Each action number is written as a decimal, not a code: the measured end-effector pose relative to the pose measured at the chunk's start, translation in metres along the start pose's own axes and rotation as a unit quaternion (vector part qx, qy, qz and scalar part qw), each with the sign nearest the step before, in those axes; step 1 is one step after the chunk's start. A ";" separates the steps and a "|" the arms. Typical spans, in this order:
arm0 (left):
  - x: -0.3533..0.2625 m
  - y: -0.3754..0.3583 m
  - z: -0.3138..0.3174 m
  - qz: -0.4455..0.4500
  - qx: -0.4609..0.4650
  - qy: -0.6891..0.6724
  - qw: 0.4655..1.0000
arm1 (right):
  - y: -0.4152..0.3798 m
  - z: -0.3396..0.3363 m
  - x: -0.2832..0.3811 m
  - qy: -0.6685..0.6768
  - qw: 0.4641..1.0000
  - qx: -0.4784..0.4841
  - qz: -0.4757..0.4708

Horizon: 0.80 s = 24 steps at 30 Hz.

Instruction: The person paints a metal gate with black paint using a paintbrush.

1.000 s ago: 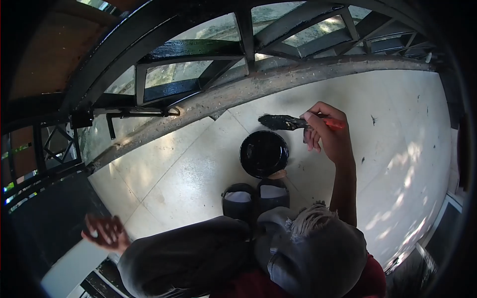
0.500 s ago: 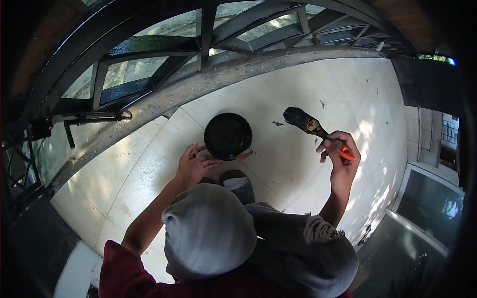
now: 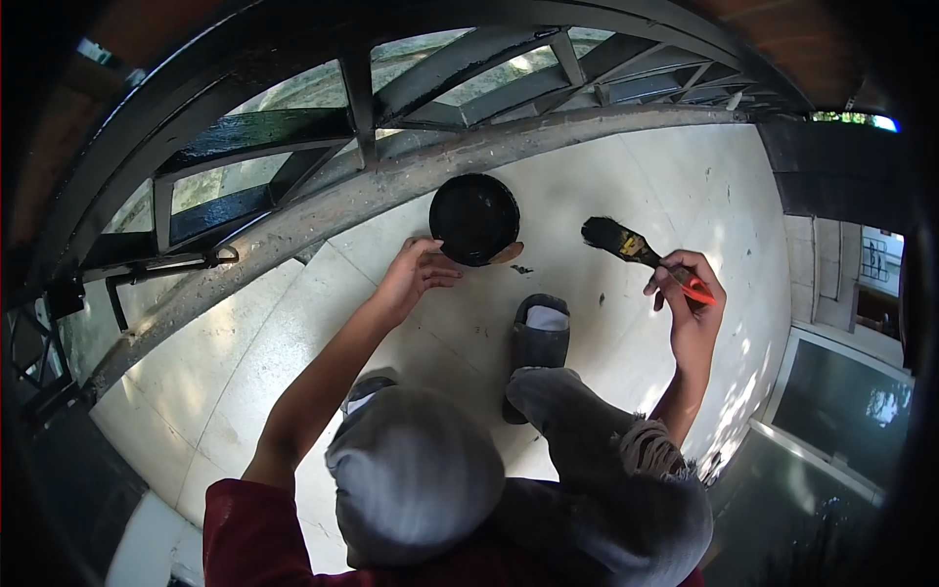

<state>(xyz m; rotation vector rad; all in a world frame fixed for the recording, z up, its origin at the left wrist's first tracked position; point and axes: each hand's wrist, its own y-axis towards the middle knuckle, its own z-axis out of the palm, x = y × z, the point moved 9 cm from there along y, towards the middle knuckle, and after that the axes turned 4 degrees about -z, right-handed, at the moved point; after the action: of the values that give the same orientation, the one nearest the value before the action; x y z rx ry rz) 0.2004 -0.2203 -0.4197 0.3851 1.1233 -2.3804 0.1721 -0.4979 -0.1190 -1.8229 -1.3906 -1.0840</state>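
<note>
My left hand (image 3: 419, 276) has its thumb and fingers at the lower left side of a round black container (image 3: 474, 219), holding it. The inside is dark and glossy black, like paint. A small brown patch (image 3: 506, 253) shows at its lower right edge; what it is I cannot make out. My right hand (image 3: 693, 284) grips a paintbrush (image 3: 626, 244) by its red-orange handle. The bristles are coated black and point left, toward the container, apart from it. Yellowish marks show on the brush's ferrule.
A glossy black metal gate (image 3: 264, 137) lies beyond a concrete curb (image 3: 391, 186) along the top. Pale floor tiles (image 3: 391, 362) carry several dark specks. My sandalled foot (image 3: 541, 333) is on the floor below the container. Glass panels (image 3: 841, 391) stand at the right.
The container and my left hand have moved forward and a little right together. The paintbrush and my right hand have shifted slightly right. My feet have moved apart, and both now show.
</note>
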 end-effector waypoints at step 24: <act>0.056 -0.166 -0.034 0.130 -0.424 0.273 0.854 | 0.102 0.189 -0.053 -0.039 0.873 0.408 -0.264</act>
<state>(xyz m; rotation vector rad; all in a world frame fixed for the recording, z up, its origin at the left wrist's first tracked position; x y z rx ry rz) 0.0667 -0.1192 -0.3583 0.8359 2.0676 -1.3480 0.3110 -0.3932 -0.2557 -0.8929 -2.0538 -0.4895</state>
